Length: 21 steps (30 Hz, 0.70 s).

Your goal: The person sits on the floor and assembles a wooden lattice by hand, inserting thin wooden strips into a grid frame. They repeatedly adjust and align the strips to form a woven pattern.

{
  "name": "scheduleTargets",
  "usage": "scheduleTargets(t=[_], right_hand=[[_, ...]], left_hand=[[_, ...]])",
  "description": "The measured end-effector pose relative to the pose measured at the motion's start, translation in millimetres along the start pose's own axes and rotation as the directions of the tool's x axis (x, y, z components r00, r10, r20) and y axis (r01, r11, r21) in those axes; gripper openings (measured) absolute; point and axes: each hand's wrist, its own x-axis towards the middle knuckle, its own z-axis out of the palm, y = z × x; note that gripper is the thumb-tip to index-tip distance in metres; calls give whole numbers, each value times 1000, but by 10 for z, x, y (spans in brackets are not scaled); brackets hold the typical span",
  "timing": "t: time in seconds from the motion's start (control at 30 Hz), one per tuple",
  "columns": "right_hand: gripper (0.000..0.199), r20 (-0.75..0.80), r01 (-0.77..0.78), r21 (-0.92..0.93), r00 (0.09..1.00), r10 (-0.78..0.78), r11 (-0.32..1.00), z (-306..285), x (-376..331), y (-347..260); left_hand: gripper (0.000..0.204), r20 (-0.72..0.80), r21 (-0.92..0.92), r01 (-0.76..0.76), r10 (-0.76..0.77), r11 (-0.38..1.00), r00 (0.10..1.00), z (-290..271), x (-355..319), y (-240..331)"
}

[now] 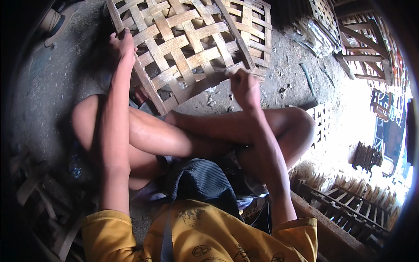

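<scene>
A woven bamboo panel (183,48) with a wooden rim leans tilted in front of my crossed legs. My left hand (124,45) is closed around the panel's left rim. At its lower right corner, my right hand (245,87) is closed, with a pale flat piece (235,69) showing at its fingers. What this piece is cannot be made out, since the hand is slightly blurred and covers part of it. Behind the held panel, a second woven panel (258,27) shows on the right.
A stack of woven panels (321,28) stands at the far right, near a wooden rack (366,56). A thin bar (308,82) lies on the grey floor. Slatted wood (349,203) is at the lower right, and loose strips (41,196) lie at the lower left.
</scene>
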Motion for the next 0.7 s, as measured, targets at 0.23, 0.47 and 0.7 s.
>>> scheduleTargets(t=[0.23, 0.47, 0.7], right_hand=[[24, -17, 63, 55, 998, -63, 996, 85, 61, 165], [26, 30, 54, 81, 998, -57, 995, 93, 44, 77], [31, 22, 124, 101, 992, -126, 987, 147, 30, 213]], left_hand=[[72, -24, 40, -27, 28, 999, 999, 13, -6, 69], [70, -21, 48, -39, 40, 998, 999, -1, -20, 70], [68, 3, 90, -30, 29, 995, 1000, -17, -7, 69]])
